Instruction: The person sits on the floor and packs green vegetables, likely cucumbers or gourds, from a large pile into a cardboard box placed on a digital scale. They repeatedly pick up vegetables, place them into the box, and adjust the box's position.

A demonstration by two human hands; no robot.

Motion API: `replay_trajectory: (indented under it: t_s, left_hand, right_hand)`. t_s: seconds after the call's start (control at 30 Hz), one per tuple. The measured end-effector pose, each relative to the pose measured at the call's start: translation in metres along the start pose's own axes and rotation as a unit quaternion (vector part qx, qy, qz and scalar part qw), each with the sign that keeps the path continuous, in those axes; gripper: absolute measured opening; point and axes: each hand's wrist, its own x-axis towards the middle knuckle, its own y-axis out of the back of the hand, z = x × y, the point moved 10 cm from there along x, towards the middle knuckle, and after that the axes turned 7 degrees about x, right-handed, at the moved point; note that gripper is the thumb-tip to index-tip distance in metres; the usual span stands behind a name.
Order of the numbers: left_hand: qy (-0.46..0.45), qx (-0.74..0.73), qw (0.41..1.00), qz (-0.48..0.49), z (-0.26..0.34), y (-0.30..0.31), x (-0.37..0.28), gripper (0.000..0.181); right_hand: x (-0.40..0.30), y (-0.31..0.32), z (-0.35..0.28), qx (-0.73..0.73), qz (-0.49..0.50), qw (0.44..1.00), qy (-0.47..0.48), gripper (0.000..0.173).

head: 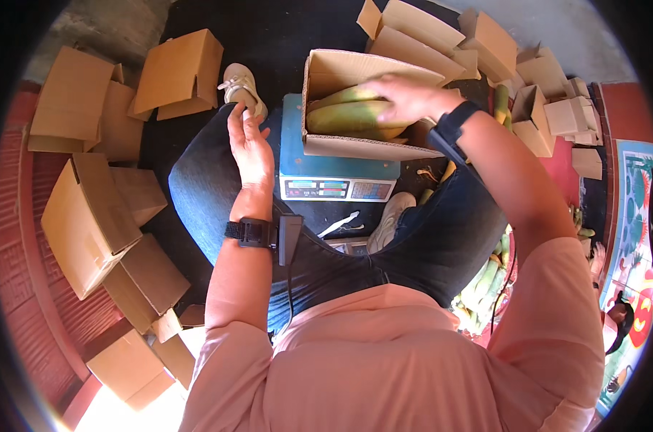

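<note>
An upright open cardboard box (pixel 359 147) rests on a blue-topped digital scale (pixel 294 167) between my legs. Inside lie long green-and-yellow pieces of produce (pixel 342 119), whose exact kind I cannot make out. My right hand (pixel 405 97), slightly blurred, reaches over the box's right side and lies across the produce; whether it grips a piece is unclear. My left hand (pixel 251 146) is raised above my left leg, left of the scale, fingers apart and holding nothing. The scale's display and keypad (pixel 337 189) face me.
Several cardboard boxes (pixel 183 70) stand on the left, with others (pixel 483 46) at the upper right. A pile of green produce (pixel 483 286) lies beyond my right leg. A white strip (pixel 340 222) lies on the black floor covering. Another person's hand (pixel 597 259) shows at far right.
</note>
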Motion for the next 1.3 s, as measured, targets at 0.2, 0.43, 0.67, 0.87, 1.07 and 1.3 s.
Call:
replay_trajectory:
  t_s: [0.2,0.43,0.67,0.87,1.07,1.3]
  left_hand:
    - [-0.003,0.009,1.000,0.011,-0.009,0.001,0.004,0.041]
    - [-0.007,0.034,0.999,0.004,-0.006,-0.006,0.002,0.039]
    - [-0.087,0.127,0.988,-0.009,-0.025,-0.002,0.029,0.040]
    - [-0.073,0.151,0.985,-0.045,-0.011,-0.012,0.010,0.041]
    - [-0.103,0.179,0.978,-0.006,0.001,-0.003,0.004,0.039]
    - [-0.141,0.183,0.973,-0.005,0.009,-0.010,0.003,0.039]
  right_hand:
    - [-0.100,0.091,0.041,0.233,0.255,0.938,-0.013,0.042]
    - [-0.237,0.025,0.092,0.720,0.359,0.594,0.023,0.036]
    - [-0.270,-0.004,0.145,0.811,0.432,0.355,0.171,0.026]
    - [-0.271,0.000,0.142,0.821,0.421,0.317,0.219,0.026]
    - [-0.269,0.001,0.135,0.812,0.421,0.331,0.233,0.028]
    - [-0.270,0.002,0.136,0.814,0.384,0.344,0.267,0.030]
